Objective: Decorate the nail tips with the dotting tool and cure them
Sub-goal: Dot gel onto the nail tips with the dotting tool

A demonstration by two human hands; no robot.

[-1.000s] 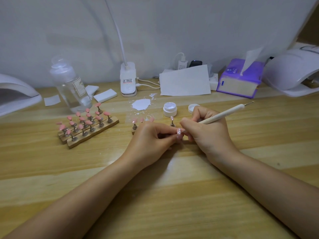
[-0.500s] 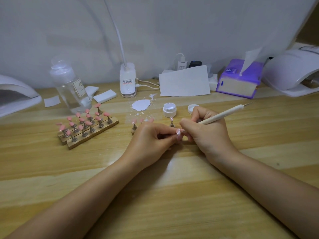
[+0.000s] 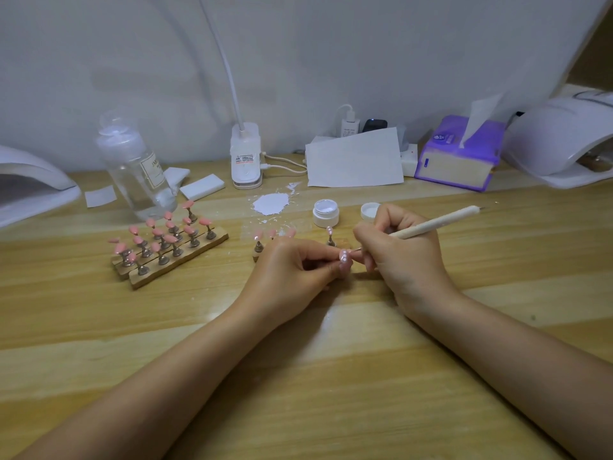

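My left hand (image 3: pixel 292 270) pinches a pink nail tip (image 3: pixel 344 257) that carries white dots. My right hand (image 3: pixel 398 254) grips the cream dotting tool (image 3: pixel 438 222) like a pen, its metal point touching the tip's right edge. Behind my left hand a small wooden stand (image 3: pixel 257 254) holds a few more pink tips, partly hidden. An open white gel pot (image 3: pixel 326 213) sits just beyond, its lid (image 3: pixel 369 210) to the right. A curing lamp (image 3: pixel 560 141) stands at the far right and another curing lamp (image 3: pixel 33 184) at the far left.
Wooden stands with several pink nail tips (image 3: pixel 166 244) sit left of centre. A clear bottle (image 3: pixel 137 171), white sponge blocks (image 3: pixel 202 186), a desk lamp base (image 3: pixel 246 157), a white gel smear (image 3: pixel 270 203), a paper sheet (image 3: pixel 355 159) and a purple tissue box (image 3: pixel 459 154) line the back.
Both hands stay in place; the dotting tool's rear end has dipped slightly and its point works at the nail tip.
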